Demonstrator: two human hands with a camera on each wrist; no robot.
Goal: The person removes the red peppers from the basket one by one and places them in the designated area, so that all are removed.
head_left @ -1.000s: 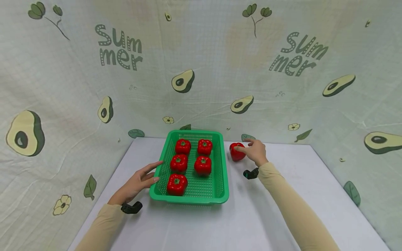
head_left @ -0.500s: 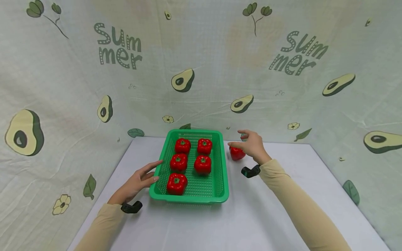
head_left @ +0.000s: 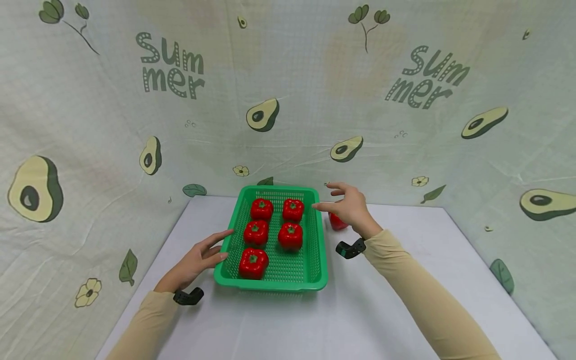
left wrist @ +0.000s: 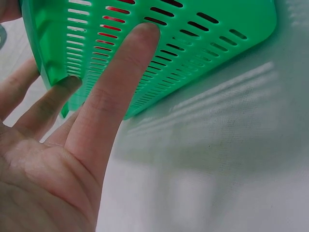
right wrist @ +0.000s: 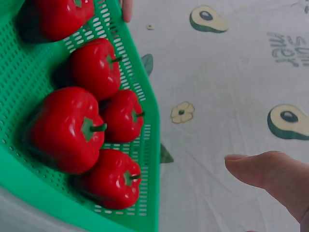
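A green slotted basket (head_left: 274, 286) holds several red bell peppers (head_left: 254, 264), their green stems seen from above. My left hand (head_left: 193, 265) rests at its left side with fingers spread; in the left wrist view a straight finger (left wrist: 116, 92) touches the slotted wall (left wrist: 212, 29). One more red bell pepper (head_left: 336, 223) sits on the table just right of the basket, partly hidden behind my right hand (head_left: 354, 209). That hand hovers with thumb and fingers apart and nothing between them, its tip overlapping the basket's right rim. In the right wrist view one digit (right wrist: 270, 176) shows beyond the peppers (right wrist: 70, 130).
The white table (head_left: 405, 280) extends in front and to the right of the basket. A printed cloth (head_left: 306, 75) with avocados and lettering hangs behind and on both sides. Black wrist cameras sit below the left wrist (head_left: 189, 297) and right wrist (head_left: 351, 248).
My right hand has let go of the pepper outside the basket, risen, and drifted left toward the rim. That pepper stays in place. My left hand and the basket have not moved.
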